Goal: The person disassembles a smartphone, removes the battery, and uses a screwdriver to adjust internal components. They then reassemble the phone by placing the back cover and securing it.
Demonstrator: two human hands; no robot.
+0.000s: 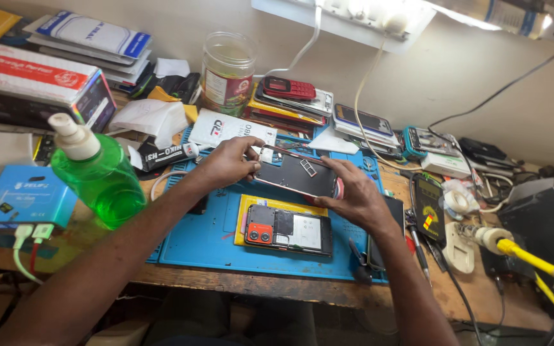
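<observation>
Both hands hold a dark phone back cover with a pinkish rim [295, 174] above a blue work mat [206, 237]. My left hand [229, 162] grips its left end, fingertips near a white patch at the corner. My right hand [354, 195] cradles the right end from below. Just under the cover, an opened phone body [288, 230] with an orange camera block lies on a yellow pad on the mat.
A green liquid bottle [97, 176] and blue box [24, 197] stand left. Stacked phones [293, 96], a jar [227, 70] and boxes line the back. A multimeter [428, 208], tape roll, tweezers and a yellow-handled iron [520, 253] lie right.
</observation>
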